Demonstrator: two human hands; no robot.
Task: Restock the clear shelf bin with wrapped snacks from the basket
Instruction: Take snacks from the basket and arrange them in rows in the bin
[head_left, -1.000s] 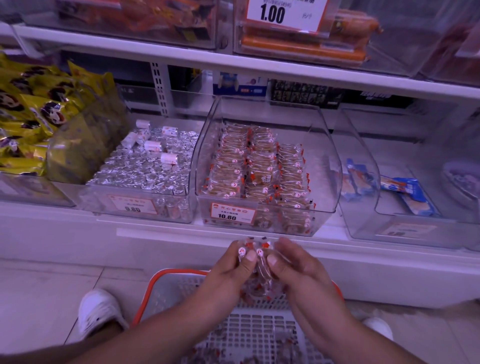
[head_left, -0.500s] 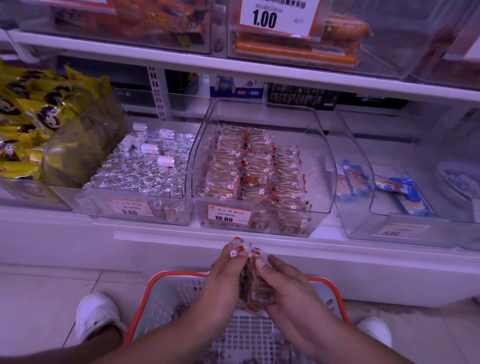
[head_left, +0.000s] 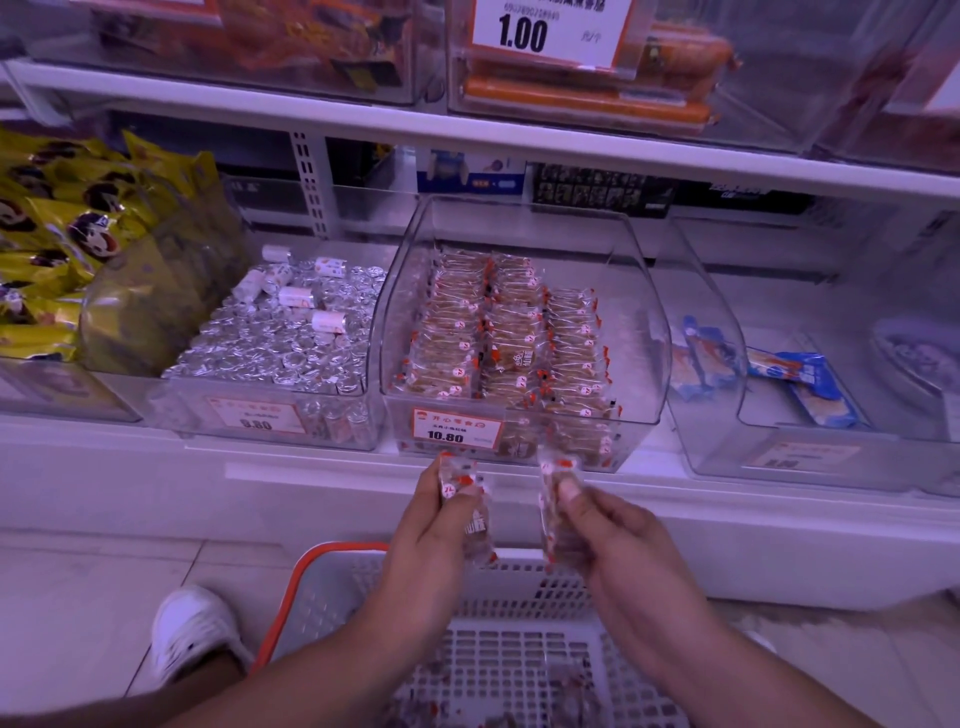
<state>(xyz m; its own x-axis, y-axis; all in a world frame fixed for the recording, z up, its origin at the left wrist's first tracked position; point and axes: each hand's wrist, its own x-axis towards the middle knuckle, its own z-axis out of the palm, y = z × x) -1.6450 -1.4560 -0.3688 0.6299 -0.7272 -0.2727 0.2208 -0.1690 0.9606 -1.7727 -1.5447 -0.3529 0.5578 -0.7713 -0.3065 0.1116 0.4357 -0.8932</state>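
Each grip holds one stack of wrapped snacks: the left hand (head_left: 434, 525) pinches a clear-wrapped snack stack (head_left: 464, 506) between thumb and fingers, and the right hand (head_left: 618, 540) pinches a second stack (head_left: 555, 512) the same way. Both stacks stand roughly upright, apart from each other, just below the front lip of the clear shelf bin (head_left: 524, 332) and above the basket (head_left: 498, 670).

Left to right along the lower shelf:

1. Yellow bags (head_left: 67, 244) printed with a dark cartoon figure; text not legible.
2. A clear bin of silver foil-wrapped pieces (head_left: 280, 338) with a few white rolls on top. Its front tag (head_left: 254, 415) reads "9.80".
3. The clear shelf bin, holding three rows of wrapped snacks (head_left: 504, 338) in clear film with red-and-white marks. Its orange-bordered price tag (head_left: 457, 428) reads "10.80"; the small characters above are too fine to read.
4. A clear bin with blue-wrapped packs (head_left: 802, 382); its label is blurred.

On the upper shelf, a white price card (head_left: 545, 28) reads "1.00", set before orange sausage-shaped packs (head_left: 587, 101).

The basket is white lattice with an orange rim and stands on the tiled floor; a few wrapped snacks lie inside it. A white shoe (head_left: 195, 629) is on the floor to its left.
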